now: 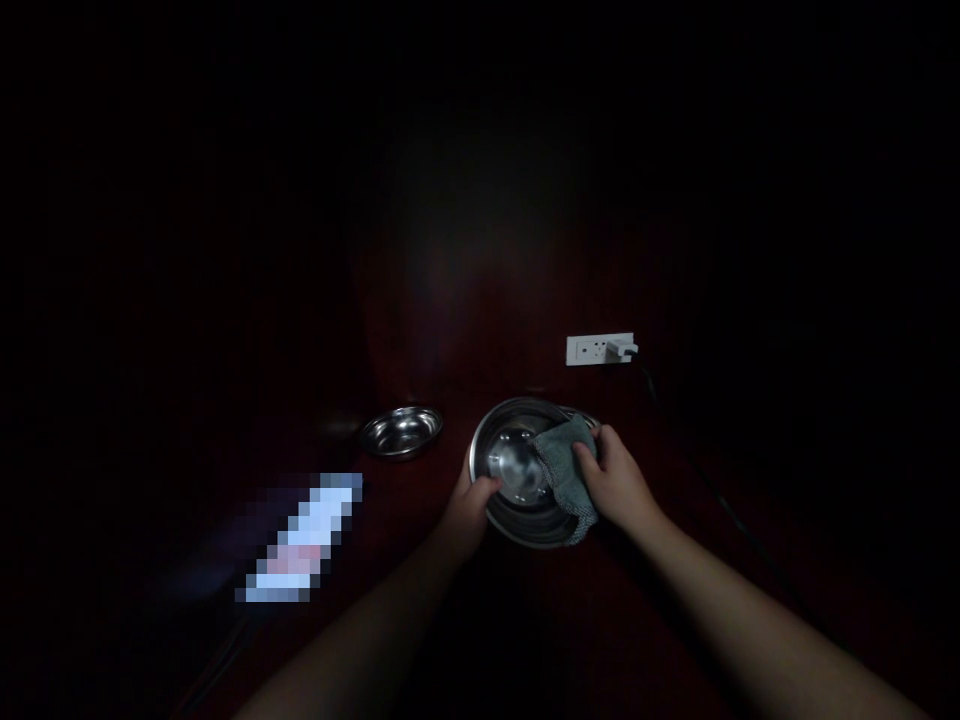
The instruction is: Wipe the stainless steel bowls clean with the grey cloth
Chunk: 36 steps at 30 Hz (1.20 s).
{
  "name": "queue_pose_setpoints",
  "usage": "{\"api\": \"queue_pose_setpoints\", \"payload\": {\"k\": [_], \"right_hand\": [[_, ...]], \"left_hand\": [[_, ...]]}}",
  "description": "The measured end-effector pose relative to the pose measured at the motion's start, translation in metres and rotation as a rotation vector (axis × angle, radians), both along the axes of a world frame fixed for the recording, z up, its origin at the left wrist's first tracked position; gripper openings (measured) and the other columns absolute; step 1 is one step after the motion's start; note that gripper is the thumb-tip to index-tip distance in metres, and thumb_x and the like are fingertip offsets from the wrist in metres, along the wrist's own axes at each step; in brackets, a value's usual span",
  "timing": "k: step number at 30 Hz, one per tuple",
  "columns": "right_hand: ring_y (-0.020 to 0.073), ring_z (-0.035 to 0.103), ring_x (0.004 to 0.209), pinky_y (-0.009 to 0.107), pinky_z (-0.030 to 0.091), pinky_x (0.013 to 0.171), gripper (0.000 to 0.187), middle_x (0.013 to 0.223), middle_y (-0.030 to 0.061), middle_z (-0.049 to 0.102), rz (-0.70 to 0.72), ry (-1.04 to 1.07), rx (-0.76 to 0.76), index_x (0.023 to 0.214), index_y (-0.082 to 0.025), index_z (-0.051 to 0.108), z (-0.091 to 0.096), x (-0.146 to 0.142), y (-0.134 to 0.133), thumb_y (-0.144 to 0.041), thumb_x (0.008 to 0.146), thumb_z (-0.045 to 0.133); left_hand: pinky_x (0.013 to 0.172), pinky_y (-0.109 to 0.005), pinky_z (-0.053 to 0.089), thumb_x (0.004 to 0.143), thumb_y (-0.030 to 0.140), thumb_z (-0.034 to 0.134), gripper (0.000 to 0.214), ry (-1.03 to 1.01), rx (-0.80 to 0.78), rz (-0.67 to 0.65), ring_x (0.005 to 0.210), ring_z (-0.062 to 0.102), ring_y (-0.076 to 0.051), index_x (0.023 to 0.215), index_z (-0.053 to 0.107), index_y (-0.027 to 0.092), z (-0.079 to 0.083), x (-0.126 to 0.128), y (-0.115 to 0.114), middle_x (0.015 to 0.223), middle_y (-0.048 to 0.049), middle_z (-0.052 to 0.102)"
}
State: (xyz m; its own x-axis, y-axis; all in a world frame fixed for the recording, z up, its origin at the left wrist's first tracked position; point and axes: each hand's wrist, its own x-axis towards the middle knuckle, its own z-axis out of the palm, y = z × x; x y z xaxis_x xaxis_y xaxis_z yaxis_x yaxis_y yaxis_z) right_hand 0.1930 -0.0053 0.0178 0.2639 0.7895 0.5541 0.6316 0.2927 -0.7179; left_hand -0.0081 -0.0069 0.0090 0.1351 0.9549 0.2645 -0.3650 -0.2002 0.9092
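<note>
A shiny metal bowl (517,470) is held up in front of me, tilted so its inside faces me. My left hand (472,508) grips its left rim, thumb over the edge and fingers hidden behind. At the right rim, my right hand (616,475) is closed on a grey-green cloth (570,470), which drapes over the rim and into the bowl. The edge of what looks like another metal dish (583,413) shows behind the bowl; whether it touches the bowl I cannot tell.
A smaller metal bowl (403,433) rests on the dark red surface to the left. Nearer lies a bright, pixelated screen (307,540). A white socket strip (600,348) with a plug sits at the back, its dark cable (720,495) running down the right. Much of the scene is black.
</note>
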Motion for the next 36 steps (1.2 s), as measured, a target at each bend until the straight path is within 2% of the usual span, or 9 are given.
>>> {"api": "queue_pose_setpoints", "payload": {"k": [6, 10, 15, 18, 21, 25, 30, 33, 36], "right_hand": [[0.0194, 0.054, 0.066, 0.031, 0.041, 0.061, 0.019, 0.074, 0.0017, 0.057, -0.038, -0.025, -0.006, 0.079, -0.024, 0.04, 0.004, 0.001, -0.002, -0.042, 0.083, 0.044], [0.0198, 0.054, 0.064, 0.031, 0.04, 0.059, 0.02, 0.071, 0.0013, 0.055, -0.033, -0.074, 0.003, 0.077, -0.024, 0.039, 0.008, 0.002, -0.004, -0.043, 0.083, 0.044], [0.0195, 0.053, 0.064, 0.031, 0.04, 0.06, 0.019, 0.074, 0.0021, 0.057, 0.028, -0.147, 0.0, 0.079, -0.024, 0.041, 0.015, 0.007, -0.008, -0.041, 0.082, 0.047], [0.0187, 0.053, 0.064, 0.03, 0.039, 0.059, 0.019, 0.072, 0.0016, 0.056, 0.074, -0.194, -0.024, 0.077, -0.024, 0.04, 0.019, 0.009, -0.01, -0.04, 0.081, 0.049], [0.0186, 0.053, 0.064, 0.03, 0.039, 0.06, 0.021, 0.071, 0.0009, 0.055, 0.113, -0.204, -0.039, 0.075, -0.024, 0.039, 0.021, 0.01, -0.01, -0.041, 0.082, 0.049], [0.0186, 0.053, 0.065, 0.03, 0.039, 0.06, 0.022, 0.071, 0.0007, 0.054, 0.111, -0.164, -0.04, 0.076, -0.024, 0.04, 0.018, 0.011, -0.007, -0.043, 0.083, 0.048], [0.0166, 0.048, 0.058, 0.028, 0.036, 0.055, 0.028, 0.065, -0.0011, 0.049, -0.078, -0.03, -0.011, 0.071, -0.024, 0.038, 0.013, 0.014, 0.0, -0.047, 0.082, 0.048], [0.016, 0.047, 0.058, 0.028, 0.035, 0.054, 0.027, 0.065, -0.0009, 0.05, -0.099, -0.007, -0.006, 0.072, -0.023, 0.04, 0.01, 0.014, 0.002, -0.048, 0.081, 0.048], [0.0163, 0.048, 0.059, 0.028, 0.035, 0.055, 0.027, 0.067, -0.0003, 0.051, -0.107, -0.037, 0.02, 0.074, -0.023, 0.04, 0.008, 0.012, 0.002, -0.048, 0.081, 0.047]], "left_hand": [[0.078, -0.039, 0.048, 0.065, 0.019, 0.057, 0.059, 0.034, -0.114, -0.24, 0.084, 0.064, -0.026, 0.125, 0.052, 0.02, 0.001, -0.005, -0.001, 0.094, -0.0066, 0.07], [0.07, -0.039, 0.048, 0.064, 0.019, 0.058, 0.056, 0.059, -0.164, -0.31, 0.077, 0.064, -0.027, 0.121, 0.056, 0.02, -0.001, -0.01, 0.001, 0.087, -0.0076, 0.071], [0.069, -0.037, 0.048, 0.065, 0.015, 0.058, 0.052, 0.08, -0.15, -0.432, 0.078, 0.065, -0.026, 0.117, 0.059, 0.022, -0.002, -0.015, 0.003, 0.082, -0.0061, 0.071], [0.069, -0.037, 0.049, 0.065, 0.014, 0.057, 0.051, 0.095, -0.185, -0.478, 0.079, 0.066, -0.026, 0.115, 0.06, 0.021, -0.002, -0.016, 0.002, 0.085, -0.0064, 0.071], [0.075, -0.039, 0.049, 0.066, 0.016, 0.06, 0.051, 0.092, -0.218, -0.476, 0.083, 0.066, -0.027, 0.117, 0.058, 0.02, -0.002, -0.014, -0.001, 0.092, -0.008, 0.071], [0.086, -0.041, 0.047, 0.071, 0.027, 0.067, 0.056, 0.01, -0.157, -0.382, 0.095, 0.064, -0.028, 0.124, 0.053, 0.018, -0.001, -0.006, -0.006, 0.102, -0.0113, 0.069], [0.097, -0.042, 0.041, 0.069, 0.033, 0.07, 0.069, -0.114, -0.016, -0.255, 0.111, 0.058, -0.029, 0.132, 0.045, 0.021, 0.0, 0.004, -0.009, 0.119, -0.0111, 0.063], [0.098, -0.042, 0.041, 0.066, 0.028, 0.073, 0.074, -0.116, -0.016, -0.256, 0.114, 0.056, -0.029, 0.133, 0.043, 0.02, -0.002, 0.008, -0.012, 0.123, -0.0112, 0.061], [0.093, -0.042, 0.044, 0.067, 0.023, 0.071, 0.067, -0.061, -0.098, -0.322, 0.106, 0.06, -0.029, 0.128, 0.046, 0.016, -0.004, 0.009, -0.011, 0.114, -0.0123, 0.065]]}}
